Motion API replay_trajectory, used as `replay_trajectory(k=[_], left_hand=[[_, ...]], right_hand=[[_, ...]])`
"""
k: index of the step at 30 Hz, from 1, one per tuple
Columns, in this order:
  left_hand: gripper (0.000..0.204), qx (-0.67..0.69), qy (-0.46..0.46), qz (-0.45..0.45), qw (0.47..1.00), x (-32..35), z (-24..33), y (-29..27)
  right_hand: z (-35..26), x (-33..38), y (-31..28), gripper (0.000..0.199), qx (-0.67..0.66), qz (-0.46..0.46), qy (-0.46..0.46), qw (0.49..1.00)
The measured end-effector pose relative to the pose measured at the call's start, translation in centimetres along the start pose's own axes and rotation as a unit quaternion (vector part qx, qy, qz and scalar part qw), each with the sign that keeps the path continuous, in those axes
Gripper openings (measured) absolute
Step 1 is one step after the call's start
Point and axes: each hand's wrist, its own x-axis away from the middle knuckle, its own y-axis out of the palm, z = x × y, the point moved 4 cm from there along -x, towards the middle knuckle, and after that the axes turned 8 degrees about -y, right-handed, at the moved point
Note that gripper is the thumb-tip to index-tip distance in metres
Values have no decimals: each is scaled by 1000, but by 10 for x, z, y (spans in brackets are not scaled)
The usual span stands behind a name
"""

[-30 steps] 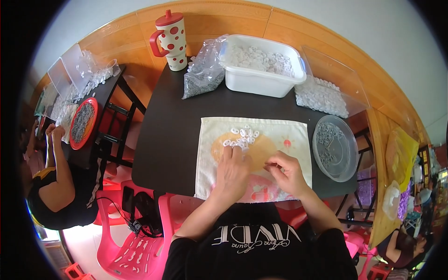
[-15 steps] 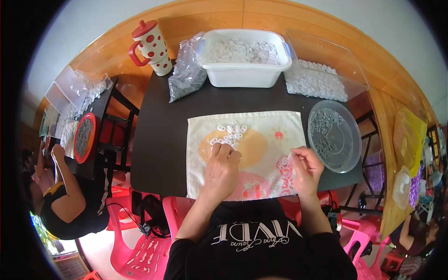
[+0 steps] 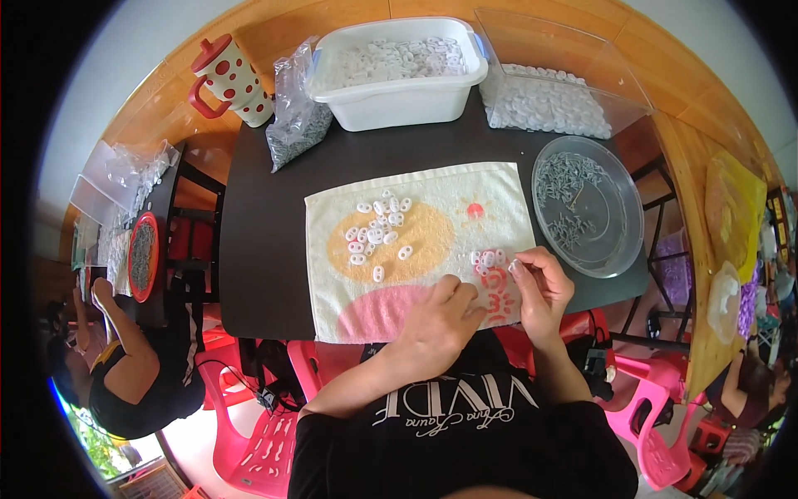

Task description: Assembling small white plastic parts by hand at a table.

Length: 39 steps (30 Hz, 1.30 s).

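A cream towel (image 3: 490, 187) with yellow, pink and red prints lies on the dark table. On its left part, small white oval plastic pieces with two holes (image 3: 378, 233) are loosely scattered. A tighter cluster of white pieces (image 3: 488, 259) sits near the towel's right side. My right hand (image 3: 544, 295) pinches a small white plastic piece (image 3: 514, 265) between thumb and fingertips, just right of that cluster. Over the towel's near edge, my left hand (image 3: 443, 320) has its fingers curled together; whatever they may hold is hidden.
Right of the towel stands a round clear tray (image 3: 611, 224) with small grey parts. Along the back are a spotted tumbler (image 3: 233, 83), a bag of grey parts (image 3: 299, 125), a white tub (image 3: 399, 108) and a clear bin of white pieces (image 3: 549, 108). A co-worker (image 3: 133, 366) sits at left.
My left hand has moved from the scattered white pieces rightward and nearer my body, uncovering them. My right hand stays pinched at the towel's right side. The whole view has shifted slightly.
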Motion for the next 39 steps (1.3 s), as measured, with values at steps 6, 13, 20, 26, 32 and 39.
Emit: replay_trajectory(k=[6, 13, 20, 26, 32, 39], left_hand=[[24, 9, -14, -24, 1000, 2, -8, 13], [17, 258, -161, 51, 951, 8, -34, -1], [20, 441, -199, 105, 869, 15, -46, -7], [21, 418, -191, 91, 884, 16, -46, -14], [20, 348, -194, 80, 914, 18, -43, -22], [39, 303, -225, 52, 925, 19, -36, -25]], right_hand=[[-3, 0, 1, 13, 1, 0, 18, 1000], [-16, -1, 13, 17, -28, -53, 42, 997], [-35, -8, 40, 19, 5, -155, -68, 986], [-40, -13, 48, 21, 49, -201, -114, 972], [-48, -20, 56, 24, 80, -252, -154, 952], [-51, -19, 64, 27, 118, -347, -219, 904]])
